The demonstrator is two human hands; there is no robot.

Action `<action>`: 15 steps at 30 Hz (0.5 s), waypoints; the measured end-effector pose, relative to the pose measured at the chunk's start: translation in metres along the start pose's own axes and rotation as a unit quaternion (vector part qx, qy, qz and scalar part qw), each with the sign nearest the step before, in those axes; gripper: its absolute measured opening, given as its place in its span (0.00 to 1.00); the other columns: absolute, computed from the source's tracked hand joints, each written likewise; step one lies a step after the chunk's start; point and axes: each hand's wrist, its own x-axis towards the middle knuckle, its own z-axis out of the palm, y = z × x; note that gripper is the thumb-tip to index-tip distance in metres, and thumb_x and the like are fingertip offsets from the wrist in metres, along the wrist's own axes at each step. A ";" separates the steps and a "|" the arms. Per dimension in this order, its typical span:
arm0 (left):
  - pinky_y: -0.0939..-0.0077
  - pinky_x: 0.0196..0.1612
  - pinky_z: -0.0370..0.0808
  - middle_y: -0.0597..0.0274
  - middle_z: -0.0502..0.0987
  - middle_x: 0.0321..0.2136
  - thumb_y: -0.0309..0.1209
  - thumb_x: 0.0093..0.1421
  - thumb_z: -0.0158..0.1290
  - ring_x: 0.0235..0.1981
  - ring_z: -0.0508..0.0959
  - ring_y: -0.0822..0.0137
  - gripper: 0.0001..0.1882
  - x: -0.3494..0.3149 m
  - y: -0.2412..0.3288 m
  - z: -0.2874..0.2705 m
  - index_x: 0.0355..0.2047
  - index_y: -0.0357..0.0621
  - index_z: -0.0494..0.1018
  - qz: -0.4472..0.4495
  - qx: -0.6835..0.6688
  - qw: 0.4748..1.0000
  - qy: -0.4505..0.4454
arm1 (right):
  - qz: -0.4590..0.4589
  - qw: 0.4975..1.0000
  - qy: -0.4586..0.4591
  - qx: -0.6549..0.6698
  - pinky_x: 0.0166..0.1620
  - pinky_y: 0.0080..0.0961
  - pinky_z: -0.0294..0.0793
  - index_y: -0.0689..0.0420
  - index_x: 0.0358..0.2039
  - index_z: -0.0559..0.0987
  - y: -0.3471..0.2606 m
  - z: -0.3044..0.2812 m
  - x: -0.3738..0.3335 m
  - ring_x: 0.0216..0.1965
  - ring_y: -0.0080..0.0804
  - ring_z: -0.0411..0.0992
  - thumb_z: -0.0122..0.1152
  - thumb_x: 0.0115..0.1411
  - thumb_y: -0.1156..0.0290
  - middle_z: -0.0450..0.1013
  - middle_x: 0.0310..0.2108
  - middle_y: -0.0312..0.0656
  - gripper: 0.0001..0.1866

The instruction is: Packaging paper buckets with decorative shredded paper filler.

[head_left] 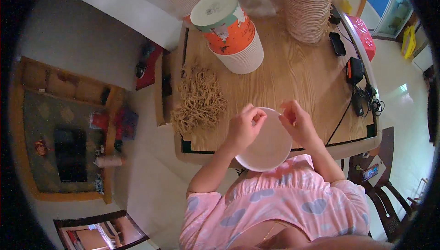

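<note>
A white paper bucket (265, 151) sits in front of me at the table's near edge, its round opening facing up. My left hand (247, 127) is over its left rim, thumb and fingertips pinched together. Over the right rim is my right hand (298, 124), its fingers curled in and its thumb at the rim. Whatever lies between the fingertips of either hand is too small to make out. A heap of tan twine cords (199, 101) lies on the table to the left.
Beyond the bucket stands an inverted stack of orange-and-green paper buckets (231, 34). A taller bucket stack (309, 9) rises at the back right of the wooden table (293, 73). Along the right edge lie a black-and-orange device (354, 71), a black case (337, 43) and cables (376, 107).
</note>
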 end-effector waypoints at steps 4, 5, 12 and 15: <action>0.79 0.28 0.71 0.64 0.71 0.24 0.26 0.54 0.54 0.25 0.74 0.72 0.03 0.007 -0.009 -0.008 0.29 0.40 0.73 -0.010 -0.055 0.998 -0.007 | 0.028 0.998 -0.039 -0.034 0.28 0.25 0.68 0.56 0.39 0.69 -0.008 0.006 -0.014 0.23 0.30 0.66 0.60 0.52 0.76 0.65 0.21 0.39 0.14; 0.82 0.29 0.69 0.67 0.72 0.25 0.25 0.55 0.54 0.26 0.72 0.76 0.03 0.004 -0.007 -0.012 0.28 0.39 0.73 -0.033 -0.137 0.989 -0.043 | 0.030 0.998 -0.035 -0.032 0.28 0.25 0.68 0.56 0.39 0.69 -0.010 0.006 -0.013 0.23 0.30 0.66 0.60 0.52 0.76 0.65 0.21 0.39 0.14; 0.86 0.34 0.69 0.71 0.73 0.27 0.25 0.57 0.52 0.29 0.71 0.83 0.04 -0.014 0.000 -0.010 0.32 0.38 0.72 -0.137 -0.354 0.915 -0.136 | -0.253 0.965 -0.028 -0.069 0.34 0.31 0.71 0.57 0.36 0.73 -0.017 -0.001 -0.006 0.31 0.39 0.70 0.62 0.49 0.75 0.69 0.28 0.42 0.13; 0.86 0.34 0.70 0.71 0.73 0.27 0.26 0.58 0.52 0.29 0.71 0.83 0.04 -0.015 -0.001 -0.009 0.32 0.38 0.72 -0.134 -0.325 0.926 -0.136 | -0.294 0.949 -0.043 -0.109 0.33 0.31 0.71 0.57 0.34 0.74 -0.010 -0.004 -0.003 0.31 0.39 0.70 0.61 0.49 0.75 0.69 0.28 0.42 0.10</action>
